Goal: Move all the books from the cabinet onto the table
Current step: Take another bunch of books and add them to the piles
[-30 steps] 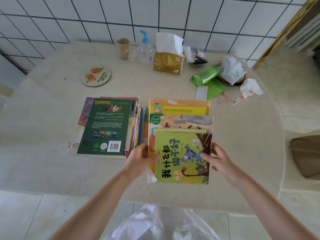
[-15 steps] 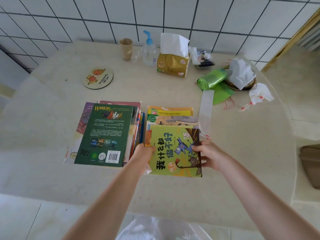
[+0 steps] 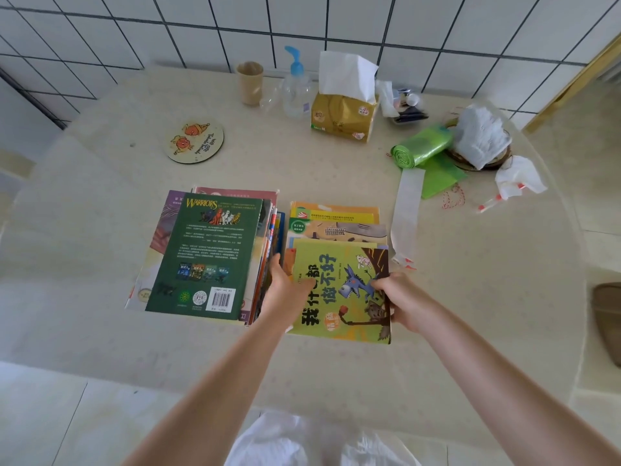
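Two piles of books lie side by side on the pale table [image 3: 336, 381], near its front edge; the left pile [image 3: 161, 264] is topped by a dark green book [image 3: 206, 253] with its back cover up, and the right pile [image 3: 336, 227] is topped by a yellow-green picture book [image 3: 339, 307] showing a blue donkey; the two piles sit just apart, with only a narrow slot between them. The left hand [image 3: 285, 287] lies in that slot at the picture book's left edge, thumb over the cover, fingers hidden below, so it grips the book; the right hand [image 3: 400, 297] pinches the book's right edge, fingers curled on the cover. A white paper strip [image 3: 406, 210] lies just beside the right pile; beyond it are a green bag roll [image 3: 420, 149] and a tissue pack [image 3: 342, 116], with a round coaster [image 3: 195, 141] behind the left pile. Bare tabletop stretches left of the left pile and right of the strip; a band of bare surface runs between the piles and the front edge.
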A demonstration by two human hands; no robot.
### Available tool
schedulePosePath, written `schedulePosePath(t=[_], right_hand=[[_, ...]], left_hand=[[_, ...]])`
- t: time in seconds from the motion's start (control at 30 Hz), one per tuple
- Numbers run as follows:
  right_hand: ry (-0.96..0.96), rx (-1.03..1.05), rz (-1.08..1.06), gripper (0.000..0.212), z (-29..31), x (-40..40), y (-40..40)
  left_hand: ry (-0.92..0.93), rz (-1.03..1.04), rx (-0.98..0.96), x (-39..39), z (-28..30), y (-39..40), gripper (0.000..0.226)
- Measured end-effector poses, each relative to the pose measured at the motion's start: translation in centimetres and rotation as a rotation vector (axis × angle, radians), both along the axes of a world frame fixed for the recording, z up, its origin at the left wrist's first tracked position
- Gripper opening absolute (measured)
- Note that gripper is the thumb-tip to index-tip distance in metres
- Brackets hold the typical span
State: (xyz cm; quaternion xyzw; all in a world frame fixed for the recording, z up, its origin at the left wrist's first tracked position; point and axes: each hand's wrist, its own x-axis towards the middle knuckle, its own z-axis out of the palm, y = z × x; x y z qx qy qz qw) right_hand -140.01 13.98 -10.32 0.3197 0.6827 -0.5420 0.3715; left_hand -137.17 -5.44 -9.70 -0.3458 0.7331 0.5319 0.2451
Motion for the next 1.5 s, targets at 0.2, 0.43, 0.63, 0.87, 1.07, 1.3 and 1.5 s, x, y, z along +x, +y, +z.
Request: schedulePosePath(t=[0.2, 0.43, 0.63, 0.87, 1.07, 1.3, 1.5], right_hand=[[0.326, 0.155, 0.22, 0.056, 0.6, 2.1, -0.3], [0.537, 0.304, 0.315, 0.075, 0.4, 4.5, -0.3], [0.656, 0.418, 0.445, 0.067, 1.7, 5.9, 0.1], [0.857, 0.4, 0.467, 0.059, 3.3, 8.5, 0.2], [0.881, 0.387, 0.482, 0.058, 3.7, 11.5, -0.2], [0.898, 0.455, 0.37, 0.051, 3.2, 15.5, -1.8], [0.844, 0.567, 0.136, 0.043, 2.0, 20.2, -5.4]], left_hand=[[0.151, -0.166, -0.182, 1.9, -0.7, 0.4, 0.085], [0.197, -0.175, -0.226, 3.0, -0.3, 0.3, 0.076], [0.287, -0.218, -0.318, 4.8, 0.8, 0.5, 0.068], [0.516, -0.337, -0.435, 7.6, 2.3, 0.2, 0.055], [0.588, -0.395, -0.367, 9.6, 3.2, 0.4, 0.048], [0.674, -0.478, -0.293, 11.9, 2.5, -0.9, 0.033], [0.634, -0.609, -0.175, 14.2, 1.2, -4.2, 0.025]])
